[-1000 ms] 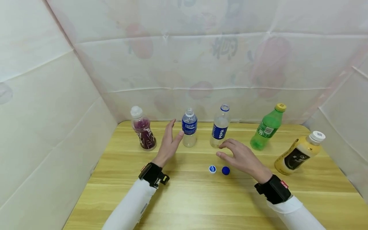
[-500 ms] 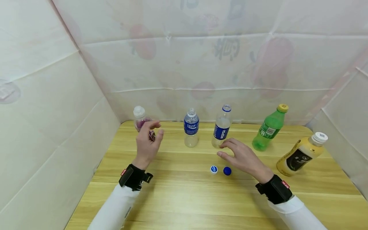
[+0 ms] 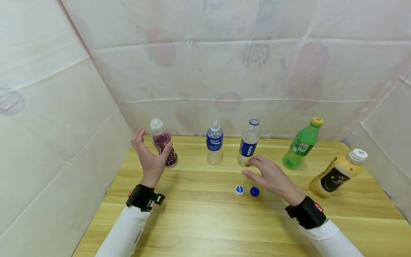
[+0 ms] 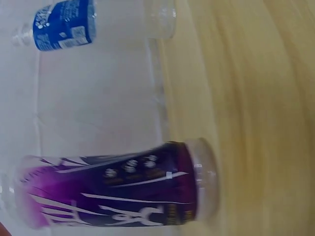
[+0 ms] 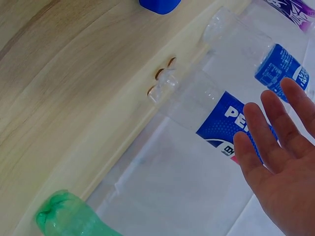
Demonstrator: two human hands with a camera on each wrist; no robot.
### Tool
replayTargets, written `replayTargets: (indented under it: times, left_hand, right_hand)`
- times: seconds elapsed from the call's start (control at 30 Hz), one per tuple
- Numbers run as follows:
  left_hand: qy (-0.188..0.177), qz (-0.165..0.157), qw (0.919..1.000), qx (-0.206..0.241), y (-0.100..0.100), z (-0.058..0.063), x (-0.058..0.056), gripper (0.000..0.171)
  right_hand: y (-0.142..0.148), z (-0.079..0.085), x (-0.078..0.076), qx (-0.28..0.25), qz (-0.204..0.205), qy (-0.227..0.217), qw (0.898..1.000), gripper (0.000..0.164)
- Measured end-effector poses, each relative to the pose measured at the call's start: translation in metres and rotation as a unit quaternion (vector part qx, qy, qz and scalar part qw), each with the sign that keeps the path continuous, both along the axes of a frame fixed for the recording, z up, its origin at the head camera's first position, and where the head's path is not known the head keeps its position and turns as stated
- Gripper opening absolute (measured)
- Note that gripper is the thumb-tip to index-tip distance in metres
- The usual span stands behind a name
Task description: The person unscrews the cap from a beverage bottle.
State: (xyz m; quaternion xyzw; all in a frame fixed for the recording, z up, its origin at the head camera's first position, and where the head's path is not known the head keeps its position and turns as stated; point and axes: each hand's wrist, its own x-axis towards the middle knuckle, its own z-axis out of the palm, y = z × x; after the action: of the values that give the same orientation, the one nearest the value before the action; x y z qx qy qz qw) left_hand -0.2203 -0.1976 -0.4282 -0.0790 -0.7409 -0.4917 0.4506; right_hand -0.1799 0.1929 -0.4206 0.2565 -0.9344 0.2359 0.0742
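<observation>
My left hand (image 3: 149,162) is spread beside a purple drink bottle (image 3: 162,139) with a white cap. Its fingers are on the left of the bottle and its thumb overlaps the front in the head view. The left wrist view shows the bottle's patterned purple label (image 4: 123,191) up close. My right hand (image 3: 273,176) hovers with relaxed fingers, holding nothing, in front of an uncapped clear bottle (image 3: 247,147) with a blue Pepsi label. Below its thumb lie two caps, a white and blue cap (image 3: 239,190) and a dark blue cap (image 3: 254,191).
An uncapped Pocari Sweat bottle (image 3: 214,142) stands between the purple and Pepsi bottles. To the right are a green bottle (image 3: 302,146) with a yellow cap and a yellow bottle (image 3: 335,175) with a white cap. Behind the wooden table (image 3: 199,221) hangs pale sheeting (image 3: 205,71).
My left hand has moved left from beside the Pocari Sweat bottle, across the front of the purple bottle, to that bottle's left side. The right hand stays in place.
</observation>
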Motion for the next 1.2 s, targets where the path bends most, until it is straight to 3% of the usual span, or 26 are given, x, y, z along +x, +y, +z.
replayTargets:
  times: [0.17, 0.33, 0.47, 0.6, 0.73, 0.93, 1.2]
  left_hand:
    - [-0.106, -0.004, 0.994, 0.026, -0.006, -0.009, -0.005, 0.108]
    - [-0.212, -0.022, 0.975, 0.062, -0.013, -0.02, -0.013, 0.121]
    - [-0.255, -0.041, 0.9625, 0.082, -0.017, -0.028, -0.021, 0.125]
    - [-0.272, -0.058, 0.9552, 0.101, -0.017, -0.034, -0.028, 0.125]
    - [-0.273, -0.067, 0.9535, 0.109, -0.014, -0.037, -0.032, 0.116]
    - [-0.268, -0.064, 0.9567, 0.094, -0.012, -0.036, -0.032, 0.091]
    - [-0.235, -0.077, 0.9679, 0.045, -0.003, -0.027, -0.019, 0.081]
  right_hand:
    - [0.001, -0.002, 0.0, -0.001, -0.001, -0.001, 1.0, 0.036]
    - [0.001, -0.003, 0.0, -0.004, 0.001, 0.004, 1.0, 0.034]
    - [0.002, -0.003, 0.0, -0.007, 0.003, 0.007, 1.0, 0.033]
    - [0.002, -0.003, 0.0, -0.006, 0.001, 0.006, 1.0, 0.033]
    - [0.002, -0.003, 0.0, -0.005, 0.001, 0.003, 1.0, 0.034]
    - [0.003, -0.002, 0.001, -0.005, 0.0, -0.001, 1.0, 0.035]
    - [0.005, 0.0, 0.002, -0.005, -0.006, 0.0, 1.0, 0.035]
